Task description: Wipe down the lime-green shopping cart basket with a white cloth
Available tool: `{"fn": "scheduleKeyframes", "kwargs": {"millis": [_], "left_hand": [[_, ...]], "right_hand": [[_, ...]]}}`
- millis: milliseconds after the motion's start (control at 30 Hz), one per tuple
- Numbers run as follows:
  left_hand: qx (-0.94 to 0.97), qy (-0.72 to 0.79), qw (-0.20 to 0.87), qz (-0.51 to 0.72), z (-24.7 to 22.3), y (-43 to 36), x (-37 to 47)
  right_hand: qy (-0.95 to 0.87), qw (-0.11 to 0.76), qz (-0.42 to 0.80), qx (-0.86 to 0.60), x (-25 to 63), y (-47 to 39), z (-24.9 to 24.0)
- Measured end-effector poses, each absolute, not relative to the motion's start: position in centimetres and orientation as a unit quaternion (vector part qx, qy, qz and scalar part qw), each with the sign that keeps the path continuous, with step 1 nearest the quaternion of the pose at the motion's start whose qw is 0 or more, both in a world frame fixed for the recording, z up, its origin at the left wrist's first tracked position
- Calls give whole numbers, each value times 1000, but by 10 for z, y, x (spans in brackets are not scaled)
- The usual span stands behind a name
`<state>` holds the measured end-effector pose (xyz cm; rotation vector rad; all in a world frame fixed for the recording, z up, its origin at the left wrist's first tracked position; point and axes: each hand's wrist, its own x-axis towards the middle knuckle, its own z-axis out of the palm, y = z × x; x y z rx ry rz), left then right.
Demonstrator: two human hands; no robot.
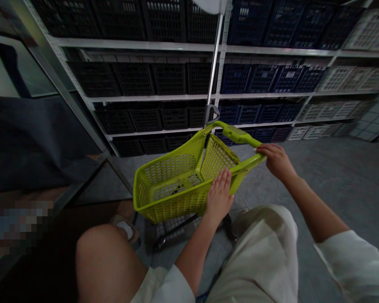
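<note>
A small lime-green plastic shopping cart stands upright in front of my knees, its slotted basket angled to the left. Nothing lies in the part of the basket that I can see. My right hand is closed around the near right corner of the cart's handle. On the basket's near side, my left hand rests with fingers stretched out over the top rim, the thumb lower on the side. A grey pole holder rises from the far corner of the cart, with a thin metal pole standing in it.
Behind the cart runs a white metal shelf rack with several rows of crates: black crates, blue crates and white crates. A metal-framed panel borders the left side. Grey tiled floor extends to the right.
</note>
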<state>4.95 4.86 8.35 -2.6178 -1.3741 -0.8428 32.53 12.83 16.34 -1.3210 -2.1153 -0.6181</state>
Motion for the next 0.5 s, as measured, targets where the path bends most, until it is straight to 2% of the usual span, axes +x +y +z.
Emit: {"fn": "scheduleKeyframes", "kwargs": {"millis": [367, 500], "left_hand": [[-842, -462, 92, -265, 75, 84, 26], [-811, -510, 113, -264, 73, 96, 7]], "right_hand": [[-758, 360, -192, -509, 289, 123, 164], [-737, 381, -191, -524, 256, 111, 163]]}}
